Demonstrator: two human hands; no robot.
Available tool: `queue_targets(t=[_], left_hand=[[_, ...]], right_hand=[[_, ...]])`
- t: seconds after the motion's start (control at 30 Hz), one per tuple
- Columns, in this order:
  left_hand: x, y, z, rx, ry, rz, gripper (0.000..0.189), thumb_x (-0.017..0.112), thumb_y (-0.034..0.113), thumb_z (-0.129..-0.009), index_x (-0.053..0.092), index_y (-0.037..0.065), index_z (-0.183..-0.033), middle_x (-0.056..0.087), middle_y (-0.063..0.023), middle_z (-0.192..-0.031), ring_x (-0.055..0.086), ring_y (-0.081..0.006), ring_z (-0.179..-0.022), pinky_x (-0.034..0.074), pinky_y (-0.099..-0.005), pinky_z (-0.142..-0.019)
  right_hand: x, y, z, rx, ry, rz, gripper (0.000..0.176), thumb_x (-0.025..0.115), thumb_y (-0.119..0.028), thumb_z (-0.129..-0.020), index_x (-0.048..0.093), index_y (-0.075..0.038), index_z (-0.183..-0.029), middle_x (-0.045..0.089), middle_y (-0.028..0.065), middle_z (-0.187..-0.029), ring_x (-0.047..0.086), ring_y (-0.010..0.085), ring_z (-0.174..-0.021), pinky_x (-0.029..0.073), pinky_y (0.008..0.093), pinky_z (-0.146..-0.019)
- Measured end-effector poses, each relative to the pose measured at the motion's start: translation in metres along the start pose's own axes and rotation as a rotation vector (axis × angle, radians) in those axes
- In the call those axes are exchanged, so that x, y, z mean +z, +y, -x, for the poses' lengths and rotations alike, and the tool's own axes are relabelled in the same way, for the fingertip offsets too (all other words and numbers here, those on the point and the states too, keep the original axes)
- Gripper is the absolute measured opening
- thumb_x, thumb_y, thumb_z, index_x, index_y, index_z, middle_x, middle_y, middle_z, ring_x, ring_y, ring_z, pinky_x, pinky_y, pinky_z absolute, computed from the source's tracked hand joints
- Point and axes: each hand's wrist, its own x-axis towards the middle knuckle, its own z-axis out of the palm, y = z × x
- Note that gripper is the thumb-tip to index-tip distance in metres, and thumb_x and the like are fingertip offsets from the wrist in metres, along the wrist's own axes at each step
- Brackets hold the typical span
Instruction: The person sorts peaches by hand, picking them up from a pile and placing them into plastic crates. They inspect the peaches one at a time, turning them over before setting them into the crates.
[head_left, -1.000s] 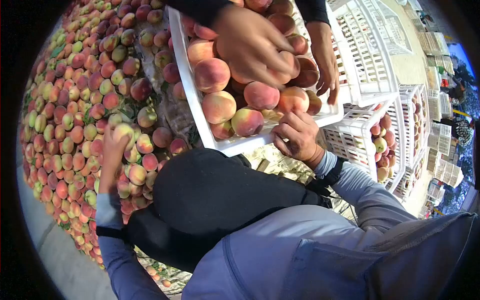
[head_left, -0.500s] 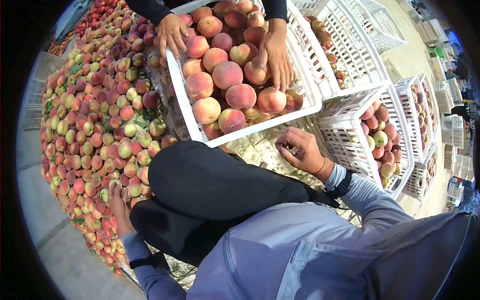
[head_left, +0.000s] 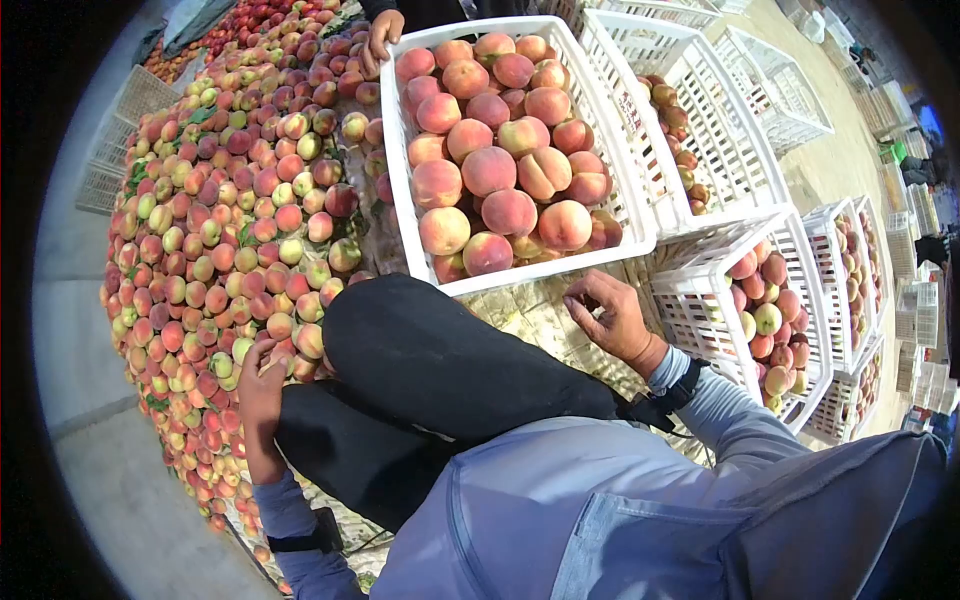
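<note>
My left hand (head_left: 262,392) is at the near edge of a big heap of peaches (head_left: 225,265), its fingers bent beside the fruit; no peach is plainly in its grasp. My right hand (head_left: 612,318) hovers just below the near right corner of a white plastic crate (head_left: 520,279). Its fingers are loosely curled, with a gap between thumb and forefinger and nothing seen in them. Large peaches (head_left: 489,171) fill the crate. Another person's hand (head_left: 384,36) rests at the crate's far left corner.
To the right stand a white basket of peaches (head_left: 770,320) and a tall white basket (head_left: 720,130) with some fruit inside. More baskets (head_left: 835,270) lie beyond it. My bent knees (head_left: 420,345) are between my hands. Grey pavement (head_left: 110,480) borders the heap on the left.
The other person's hands have come off the peaches in the crate; one remains at its far left corner. The view has shifted slightly. My right thumb and forefinger have parted a little.
</note>
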Motion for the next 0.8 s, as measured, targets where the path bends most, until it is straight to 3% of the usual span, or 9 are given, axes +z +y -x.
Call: queue_targets(t=[0.17, 0.3, 0.5, 0.63, 0.67, 0.8], left_hand=[[0.004, 0.009, -0.002, 0.042, -0.064, -0.039, 0.030, 0.061, 0.014, -0.092, 0.059, 0.002, -0.119, 0.063, -0.0083, -0.107, 0.058, -0.0177, -0.100, 0.046, -0.0312, -0.089], [0.004, 0.023, 0.002, 0.023, -0.106, 0.007, 0.026, 0.059, 0.011, -0.093, 0.058, 0.002, -0.117, 0.064, -0.0052, -0.100, 0.059, -0.0121, -0.091, 0.047, -0.0271, -0.083], [0.003, 0.022, 0.005, 0.024, -0.072, -0.028, 0.028, 0.060, 0.014, -0.093, 0.058, 0.001, -0.118, 0.066, -0.0047, -0.097, 0.061, -0.0108, -0.085, 0.049, -0.0270, -0.079], [0.006, 0.023, 0.004, 0.053, -0.052, -0.005, 0.028, 0.062, 0.016, -0.093, 0.059, 0.001, -0.116, 0.066, -0.0053, -0.097, 0.062, -0.0115, -0.084, 0.050, -0.0273, -0.078], [0.006, 0.025, 0.005, 0.059, -0.048, -0.009, 0.028, 0.062, 0.017, -0.093, 0.060, 0.001, -0.116, 0.066, -0.0054, -0.097, 0.062, -0.0116, -0.083, 0.050, -0.0274, -0.078], [0.005, 0.008, 0.002, 0.043, -0.047, 0.010, 0.028, 0.063, 0.016, -0.092, 0.060, 0.001, -0.116, 0.067, -0.0062, -0.099, 0.063, -0.0120, -0.083, 0.050, -0.0279, -0.077]], right_hand=[[-0.008, 0.002, -0.007, 0.022, 0.067, -0.011, 0.009, 0.070, -0.008, -0.084, 0.065, -0.003, -0.089, 0.061, 0.0101, -0.077, 0.062, 0.0219, -0.064, 0.050, 0.0318, -0.059], [-0.012, 0.004, -0.018, 0.079, 0.089, 0.085, 0.014, 0.072, -0.009, -0.082, 0.065, -0.004, -0.094, 0.060, 0.0106, -0.080, 0.062, 0.0246, -0.066, 0.050, 0.0324, -0.062], [0.000, 0.001, -0.047, -0.080, 0.168, 0.188, 0.019, 0.072, -0.009, -0.081, 0.065, -0.007, -0.098, 0.061, 0.0092, -0.083, 0.063, 0.0274, -0.073, 0.051, 0.0357, -0.066], [0.016, -0.002, -0.088, -0.146, 0.170, 0.314, 0.042, 0.077, -0.011, -0.074, 0.063, -0.008, -0.114, 0.062, 0.0116, -0.098, 0.061, 0.0310, -0.094, 0.050, 0.0398, -0.082], [0.021, 0.003, -0.097, -0.188, 0.131, 0.319, 0.056, 0.079, -0.015, -0.070, 0.059, -0.009, -0.122, 0.061, 0.0126, -0.108, 0.060, 0.0322, -0.102, 0.050, 0.0418, -0.087], [0.046, 0.019, -0.118, -0.212, -0.012, 0.487, 0.070, 0.082, -0.017, -0.062, 0.055, -0.006, -0.125, 0.060, 0.0124, -0.112, 0.059, 0.0334, -0.106, 0.050, 0.0423, -0.090]])
